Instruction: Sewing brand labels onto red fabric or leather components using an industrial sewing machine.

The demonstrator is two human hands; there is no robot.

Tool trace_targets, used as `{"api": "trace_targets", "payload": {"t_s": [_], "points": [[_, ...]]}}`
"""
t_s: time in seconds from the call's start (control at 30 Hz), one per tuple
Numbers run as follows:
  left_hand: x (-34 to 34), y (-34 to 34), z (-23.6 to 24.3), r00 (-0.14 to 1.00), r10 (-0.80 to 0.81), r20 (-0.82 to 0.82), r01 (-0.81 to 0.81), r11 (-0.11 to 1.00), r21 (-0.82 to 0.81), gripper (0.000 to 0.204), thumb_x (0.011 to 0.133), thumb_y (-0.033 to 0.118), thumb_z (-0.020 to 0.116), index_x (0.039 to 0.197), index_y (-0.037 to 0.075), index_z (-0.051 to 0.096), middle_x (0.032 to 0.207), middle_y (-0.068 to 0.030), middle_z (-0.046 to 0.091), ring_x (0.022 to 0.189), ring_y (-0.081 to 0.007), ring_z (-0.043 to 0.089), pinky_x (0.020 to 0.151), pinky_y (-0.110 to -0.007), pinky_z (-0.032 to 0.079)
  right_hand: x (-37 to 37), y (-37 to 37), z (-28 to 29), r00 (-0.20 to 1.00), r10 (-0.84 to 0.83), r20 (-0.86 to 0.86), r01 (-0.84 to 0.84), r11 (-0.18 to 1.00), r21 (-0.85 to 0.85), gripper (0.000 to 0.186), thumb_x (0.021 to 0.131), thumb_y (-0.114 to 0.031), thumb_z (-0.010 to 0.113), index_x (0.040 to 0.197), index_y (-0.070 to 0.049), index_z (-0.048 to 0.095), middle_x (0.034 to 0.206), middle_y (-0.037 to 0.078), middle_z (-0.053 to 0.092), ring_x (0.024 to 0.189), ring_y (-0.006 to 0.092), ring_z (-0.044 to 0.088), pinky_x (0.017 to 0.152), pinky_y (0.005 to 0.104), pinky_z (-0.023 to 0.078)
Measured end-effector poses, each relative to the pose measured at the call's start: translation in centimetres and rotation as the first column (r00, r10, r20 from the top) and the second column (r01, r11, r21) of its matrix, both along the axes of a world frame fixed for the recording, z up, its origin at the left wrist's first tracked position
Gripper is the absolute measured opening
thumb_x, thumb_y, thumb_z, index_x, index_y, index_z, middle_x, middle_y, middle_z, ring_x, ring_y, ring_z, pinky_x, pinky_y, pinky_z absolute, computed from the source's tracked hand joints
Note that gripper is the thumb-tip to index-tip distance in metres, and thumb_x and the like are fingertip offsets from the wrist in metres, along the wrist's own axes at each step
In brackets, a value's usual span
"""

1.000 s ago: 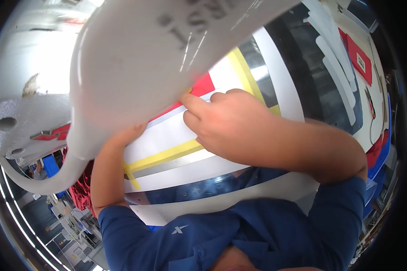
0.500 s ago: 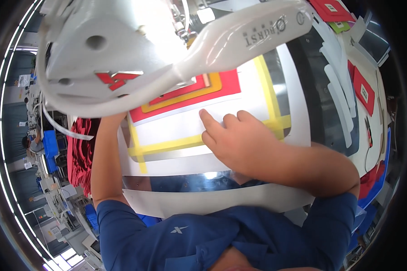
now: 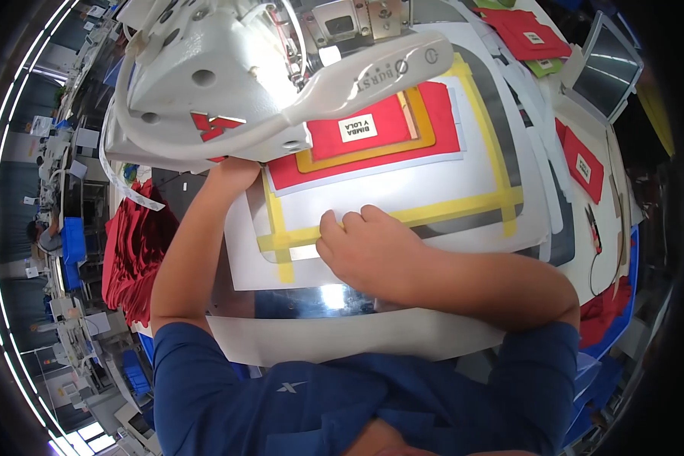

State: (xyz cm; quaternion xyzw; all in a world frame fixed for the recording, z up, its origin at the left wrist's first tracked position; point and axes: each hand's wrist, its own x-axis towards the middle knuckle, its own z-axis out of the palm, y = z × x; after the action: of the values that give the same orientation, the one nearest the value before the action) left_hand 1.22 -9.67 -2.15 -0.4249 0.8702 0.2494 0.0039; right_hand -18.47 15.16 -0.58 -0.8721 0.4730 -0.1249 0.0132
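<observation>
Right hand [image 3: 372, 251] flat on taped template [image 3: 403, 194], left hand [image 3: 232, 169] seemingly under sewing machine [image 3: 213, 83]

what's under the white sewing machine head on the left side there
The left hand reaches under the sewing machine head, its fingers hidden. Red fabric with a white label lies in the clamp plate. The needle area is covered.

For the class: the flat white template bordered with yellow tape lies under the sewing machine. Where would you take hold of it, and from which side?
Probably the near edge of the template, from the person's own side. It lies flat, its far part runs under the machine head, and only the near edge is open. The right hand presses flat there already; the left hand reaches under the machine at its left corner.
</observation>
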Motion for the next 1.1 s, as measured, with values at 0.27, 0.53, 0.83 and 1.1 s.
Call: {"api": "trace_targets", "payload": {"t_s": [0.27,0.53,0.83,1.1], "points": [[0.0,3.1,-1.5,0.897,0.219,-0.384,-0.221,0.974,0.038,0.035,0.1,0.018,0.072,0.132,0.005,0.071,0.132,-0.0179,0.073,0.124,-0.0287,0.069,0.104,-0.038,0.053,-0.2,-0.2,0.5,1.0,0.012,-0.028,-0.011,1.0,0.024,0.014,0.087,-0.016,0.069,0.097,-0.006,0.07,0.101,0.011,0.065,0.08,0.0226,0.066,0.071,0.0351,0.05],[4.7,3.8,1.2,0.914,0.256,-0.315,-0.298,0.95,-0.092,0.025,0.107,0.02,0.061,0.111,-0.004,0.067,0.085,-0.01,0.066,0.078,-0.0179,0.059,0.075,-0.035,0.05,-1.0,-0.1,0.7,0.998,0.027,-0.053,-0.024,0.998,0.06,0.018,0.085,-0.015,0.07,0.101,-0.006,0.069,0.104,0.011,0.065,0.082,0.0217,0.066,0.073,0.0346,0.05],[2.9,3.9,0.9,0.931,0.214,-0.297,-0.226,0.974,-0.007,0.041,0.106,0.022,0.067,0.14,0.0,0.065,0.106,-0.0098,0.07,0.097,-0.0155,0.066,0.09,-0.031,0.054,-0.7,-0.3,1.0,0.999,-0.004,-0.052,0.006,0.999,0.043,0.016,0.084,-0.014,0.069,0.098,-0.007,0.066,0.098,0.008,0.06,0.079,0.0208,0.063,0.072,0.0358,0.048],[-2.3,-2.4,-5.2,0.956,-0.145,-0.256,0.023,0.904,-0.426,0.039,0.1,0.026,0.073,0.134,0.006,0.071,0.136,-0.0203,0.073,0.126,-0.037,0.069,0.103,-0.045,0.053,-0.7,-0.6,0.1,0.999,0.006,-0.038,-0.005,0.999,0.045,0.014,0.084,-0.015,0.069,0.095,-0.008,0.064,0.097,0.008,0.061,0.079,0.0213,0.063,0.072,0.0348,0.049]]}}
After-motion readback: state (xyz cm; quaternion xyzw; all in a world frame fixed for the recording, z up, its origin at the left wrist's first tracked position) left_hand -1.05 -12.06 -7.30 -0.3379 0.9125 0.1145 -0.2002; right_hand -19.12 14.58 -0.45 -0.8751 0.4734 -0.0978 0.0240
